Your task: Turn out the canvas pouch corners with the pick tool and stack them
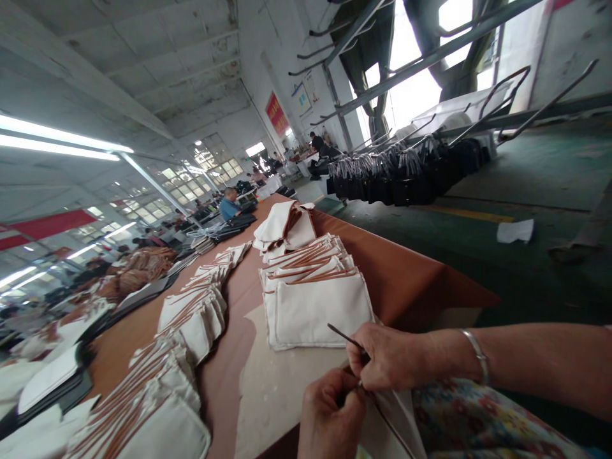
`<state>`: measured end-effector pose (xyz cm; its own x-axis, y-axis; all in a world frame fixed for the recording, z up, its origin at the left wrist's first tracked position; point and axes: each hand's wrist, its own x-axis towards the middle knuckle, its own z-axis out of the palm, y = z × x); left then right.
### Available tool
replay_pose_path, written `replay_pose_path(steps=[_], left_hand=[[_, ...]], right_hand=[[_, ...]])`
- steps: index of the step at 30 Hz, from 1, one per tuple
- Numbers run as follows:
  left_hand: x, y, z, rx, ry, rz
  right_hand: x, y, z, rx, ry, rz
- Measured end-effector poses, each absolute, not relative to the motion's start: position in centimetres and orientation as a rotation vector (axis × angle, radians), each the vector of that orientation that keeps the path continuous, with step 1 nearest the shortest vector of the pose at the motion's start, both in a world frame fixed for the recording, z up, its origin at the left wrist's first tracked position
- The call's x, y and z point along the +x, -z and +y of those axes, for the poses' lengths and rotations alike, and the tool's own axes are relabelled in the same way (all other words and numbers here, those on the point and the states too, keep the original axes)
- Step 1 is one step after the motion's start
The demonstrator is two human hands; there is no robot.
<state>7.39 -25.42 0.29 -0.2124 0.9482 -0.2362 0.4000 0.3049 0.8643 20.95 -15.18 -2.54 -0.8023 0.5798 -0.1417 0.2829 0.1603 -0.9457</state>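
At the lower right, my left hand [329, 414] is closed, its thumb and fingers pinching the edge of a white piece with a brown edge [394, 424]. Touching it on the upper right, my right hand [389, 357] is closed around a thin dark tool [345, 335], whose end sticks out toward the upper left. What lies between the fingertips is too small to tell. Just beyond my hands stands a row of white pieces with brown edges [320, 312], the front one facing me.
Another long row of white pieces [162, 401] runs along the left of the brown-covered table [220, 382]. Folded white pieces [282, 226] lie at the far end. A rack [411, 76] holds dark items [406, 182] at right. A person in blue [229, 205] sits beyond.
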Motion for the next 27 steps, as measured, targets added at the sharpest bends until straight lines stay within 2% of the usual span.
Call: replay_pose_path(steps=[5,12,17,27], left_hand=[[6.6,0.2,-25.4,1.227,-0.835,1.781],[6.7,0.3,-25.6,1.307,-0.788,1.82],[5.4,0.8,-26.2,1.186,-0.789,1.618],[4.6,1.9,-26.5,1.161,-0.822,1.653]], right_hand=[[21.7,2.5,-15.2,-0.824,-1.977,-2.028],[21.9,3.1,-16.1,-0.697,-1.606,-2.05],[22.1,3.6,-16.1,-0.712,-1.68,-1.968],[22.5,3.2,-16.2,-0.783,-1.678,-1.964]])
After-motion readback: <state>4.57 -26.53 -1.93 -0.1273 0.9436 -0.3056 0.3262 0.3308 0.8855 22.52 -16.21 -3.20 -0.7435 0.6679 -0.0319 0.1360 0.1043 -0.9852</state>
